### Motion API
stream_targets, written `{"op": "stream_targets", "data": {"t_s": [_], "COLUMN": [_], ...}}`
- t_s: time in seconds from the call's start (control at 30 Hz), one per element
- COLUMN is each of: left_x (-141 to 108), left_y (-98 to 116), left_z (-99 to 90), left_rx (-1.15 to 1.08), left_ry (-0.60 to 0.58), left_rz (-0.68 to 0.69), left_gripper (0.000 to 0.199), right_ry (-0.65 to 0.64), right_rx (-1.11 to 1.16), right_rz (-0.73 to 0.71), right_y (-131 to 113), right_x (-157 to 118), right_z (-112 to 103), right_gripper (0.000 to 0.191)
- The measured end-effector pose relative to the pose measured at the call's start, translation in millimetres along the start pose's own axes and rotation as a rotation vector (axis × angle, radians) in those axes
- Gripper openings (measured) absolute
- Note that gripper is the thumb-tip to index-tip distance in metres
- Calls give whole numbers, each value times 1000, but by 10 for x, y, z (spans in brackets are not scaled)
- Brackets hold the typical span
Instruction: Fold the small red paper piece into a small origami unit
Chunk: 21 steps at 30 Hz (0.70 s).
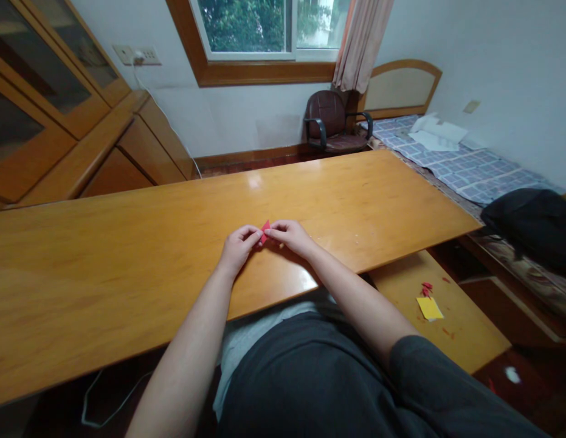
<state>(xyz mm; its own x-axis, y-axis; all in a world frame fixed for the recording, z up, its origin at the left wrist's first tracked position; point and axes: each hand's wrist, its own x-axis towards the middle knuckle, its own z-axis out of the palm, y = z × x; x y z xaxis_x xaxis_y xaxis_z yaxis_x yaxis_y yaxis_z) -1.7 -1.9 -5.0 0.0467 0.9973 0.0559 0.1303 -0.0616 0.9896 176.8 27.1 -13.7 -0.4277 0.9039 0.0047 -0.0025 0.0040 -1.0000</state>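
Observation:
A small piece of red folded paper (265, 231) is held just above the wooden table (173, 243), near its front edge. From the left side my left hand (239, 245) pinches it between thumb and fingers. My right hand (290, 236) is closed on its other side, also pinching it. One pointed corner of the paper sticks up between the fingertips. Its lower part is partly hidden by my fingers, so I cannot tell its full shape.
To the right, a lower board (465, 316) carries a yellow paper stack (430, 308) and small red folded pieces (427, 288). A brown armchair (328, 118) stands behind the table. A bed (474, 164) with a black bag (533, 228) is at right, a cabinet (100, 134) at left.

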Motion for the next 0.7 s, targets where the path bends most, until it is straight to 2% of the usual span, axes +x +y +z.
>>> {"op": "stream_targets", "data": {"t_s": [0.37,0.53,0.7], "left_x": [2,9,-2], "left_y": [-45,-64,-54], "left_z": [-19,-6,8], "left_rx": [45,31,33], "left_ry": [-24,-14,-61], "left_rz": [40,14,-36], "left_gripper": [25,27,31], "right_ry": [-10,12,47], "right_rx": [2,42,98], "right_rz": [-6,-6,-23], "right_y": [-2,-7,-54], "right_x": [-5,2,-3], "right_z": [-7,-7,-1], "right_gripper": [36,38,37]}}
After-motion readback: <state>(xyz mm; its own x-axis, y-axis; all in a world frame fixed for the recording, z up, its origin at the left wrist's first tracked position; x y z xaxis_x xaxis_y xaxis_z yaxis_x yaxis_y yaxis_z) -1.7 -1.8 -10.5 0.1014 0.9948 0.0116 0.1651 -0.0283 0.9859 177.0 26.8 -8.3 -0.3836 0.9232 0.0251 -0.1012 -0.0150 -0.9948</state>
